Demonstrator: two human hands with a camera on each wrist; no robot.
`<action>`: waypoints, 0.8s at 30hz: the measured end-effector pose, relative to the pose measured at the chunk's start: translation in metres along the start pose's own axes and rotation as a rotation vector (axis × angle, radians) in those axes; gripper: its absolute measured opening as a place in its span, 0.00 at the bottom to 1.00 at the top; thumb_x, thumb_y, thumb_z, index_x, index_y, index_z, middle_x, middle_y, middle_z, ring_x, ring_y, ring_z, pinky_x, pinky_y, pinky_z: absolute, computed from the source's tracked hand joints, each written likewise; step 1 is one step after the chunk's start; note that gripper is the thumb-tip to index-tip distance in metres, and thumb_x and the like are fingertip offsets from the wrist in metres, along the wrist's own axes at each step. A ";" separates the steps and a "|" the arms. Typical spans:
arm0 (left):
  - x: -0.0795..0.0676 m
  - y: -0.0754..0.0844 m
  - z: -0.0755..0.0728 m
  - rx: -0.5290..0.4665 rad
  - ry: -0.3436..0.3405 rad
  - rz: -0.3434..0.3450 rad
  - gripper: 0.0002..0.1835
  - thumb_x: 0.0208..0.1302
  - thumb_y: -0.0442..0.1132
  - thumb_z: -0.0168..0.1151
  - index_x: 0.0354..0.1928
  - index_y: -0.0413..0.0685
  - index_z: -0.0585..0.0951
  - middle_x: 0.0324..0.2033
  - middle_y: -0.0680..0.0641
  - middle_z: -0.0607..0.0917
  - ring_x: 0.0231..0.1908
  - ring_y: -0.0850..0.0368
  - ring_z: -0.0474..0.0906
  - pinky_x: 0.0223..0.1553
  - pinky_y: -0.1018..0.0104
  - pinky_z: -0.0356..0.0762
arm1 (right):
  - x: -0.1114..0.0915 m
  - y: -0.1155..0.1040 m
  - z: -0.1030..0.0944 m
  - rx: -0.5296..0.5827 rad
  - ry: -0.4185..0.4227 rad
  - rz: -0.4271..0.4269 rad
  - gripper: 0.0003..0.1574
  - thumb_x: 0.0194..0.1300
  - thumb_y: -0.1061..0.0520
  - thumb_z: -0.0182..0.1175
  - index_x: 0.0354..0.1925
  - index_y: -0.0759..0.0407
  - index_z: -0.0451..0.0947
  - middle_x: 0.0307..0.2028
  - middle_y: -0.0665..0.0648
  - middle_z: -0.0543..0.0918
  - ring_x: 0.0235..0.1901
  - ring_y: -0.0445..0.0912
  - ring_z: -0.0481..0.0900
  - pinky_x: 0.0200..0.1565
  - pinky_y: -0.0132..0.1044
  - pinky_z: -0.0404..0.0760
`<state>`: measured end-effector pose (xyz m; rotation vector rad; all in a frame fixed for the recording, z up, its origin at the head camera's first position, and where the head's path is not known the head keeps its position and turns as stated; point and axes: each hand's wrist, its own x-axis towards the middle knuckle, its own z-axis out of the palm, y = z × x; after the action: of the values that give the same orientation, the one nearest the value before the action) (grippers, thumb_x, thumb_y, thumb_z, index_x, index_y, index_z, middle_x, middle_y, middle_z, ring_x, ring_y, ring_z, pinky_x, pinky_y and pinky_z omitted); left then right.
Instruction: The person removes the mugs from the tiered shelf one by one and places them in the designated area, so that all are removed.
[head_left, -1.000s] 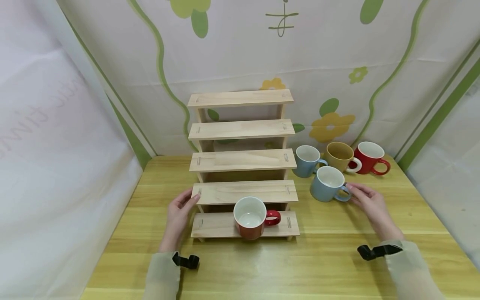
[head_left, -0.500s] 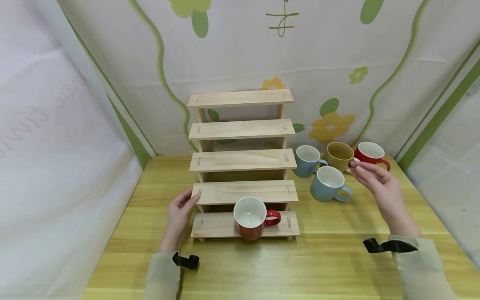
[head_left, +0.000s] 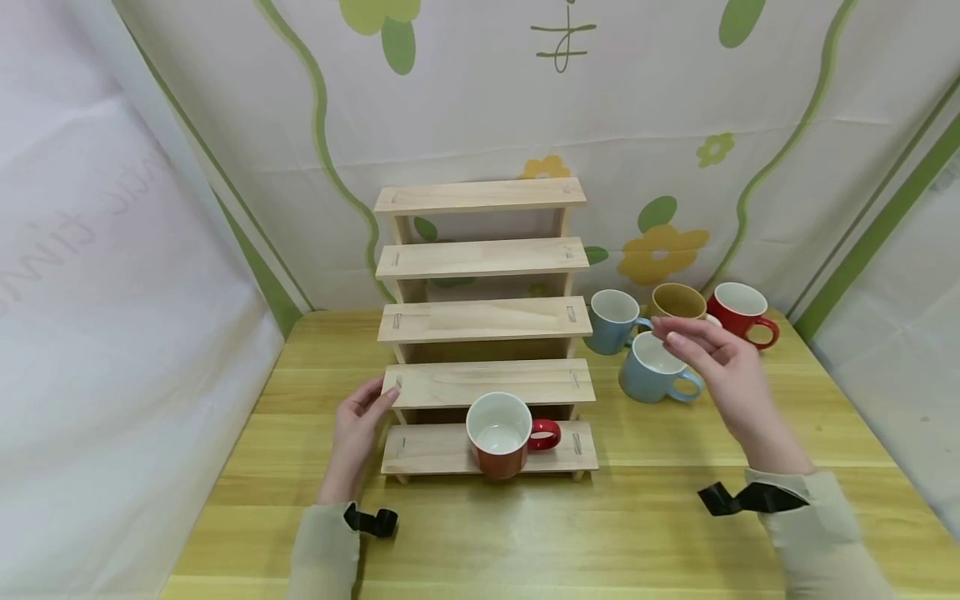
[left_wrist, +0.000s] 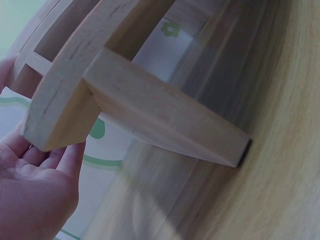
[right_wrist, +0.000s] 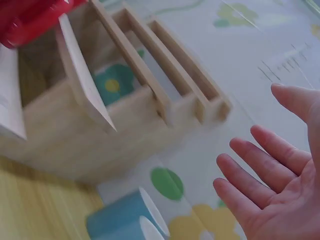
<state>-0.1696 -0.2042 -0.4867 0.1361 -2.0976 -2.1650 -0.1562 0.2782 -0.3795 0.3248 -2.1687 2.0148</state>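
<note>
A stepped wooden rack (head_left: 480, 319) stands on the table. My left hand (head_left: 358, 429) grips the left end of its second-lowest step, thumb on top; the left wrist view shows the fingers (left_wrist: 72, 157) under that board end. A red mug (head_left: 498, 458), white inside, sits on the lowest step with its handle to the right. My right hand (head_left: 723, 375) is raised over the front blue mug (head_left: 647, 379), holding nothing. In the right wrist view its fingers (right_wrist: 265, 165) are spread and nearly straight. Behind stand a second blue mug (head_left: 609, 329) and a mustard mug (head_left: 677, 302), partly hidden.
Another red mug (head_left: 738, 312) stands at the back right of the wooden table (head_left: 600, 533). White printed cloth (head_left: 465, 100) hangs close behind the rack, with more cloth (head_left: 127, 275) along the left side. Black straps with small cameras circle both wrists.
From the front blue mug's handle, my right hand has moved toward the mustard and rear red mugs, then back left over the front blue mug. The left hand and the mugs have stayed put.
</note>
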 end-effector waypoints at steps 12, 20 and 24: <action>-0.001 -0.001 -0.002 -0.011 -0.016 -0.001 0.23 0.70 0.38 0.67 0.62 0.34 0.78 0.51 0.46 0.83 0.50 0.54 0.78 0.53 0.69 0.77 | -0.002 0.009 0.049 -0.122 -0.130 -0.025 0.19 0.75 0.59 0.60 0.61 0.65 0.79 0.57 0.58 0.84 0.58 0.47 0.80 0.55 0.31 0.78; 0.000 -0.001 -0.002 -0.014 -0.015 0.000 0.23 0.70 0.38 0.67 0.63 0.33 0.78 0.51 0.46 0.83 0.50 0.54 0.78 0.52 0.69 0.78 | -0.008 0.017 0.070 -0.117 -0.219 -0.021 0.17 0.74 0.60 0.63 0.58 0.62 0.81 0.56 0.65 0.83 0.55 0.54 0.82 0.54 0.33 0.80; 0.000 -0.001 -0.001 -0.014 -0.013 -0.003 0.23 0.70 0.38 0.67 0.63 0.34 0.77 0.51 0.46 0.82 0.50 0.54 0.78 0.52 0.69 0.78 | -0.013 0.021 0.079 -0.109 -0.267 0.012 0.17 0.73 0.59 0.64 0.58 0.61 0.81 0.56 0.60 0.84 0.55 0.56 0.82 0.54 0.35 0.81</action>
<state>-0.1693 -0.2055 -0.4876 0.1240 -2.0902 -2.1873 -0.1475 0.2015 -0.4087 0.5966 -2.4289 1.9462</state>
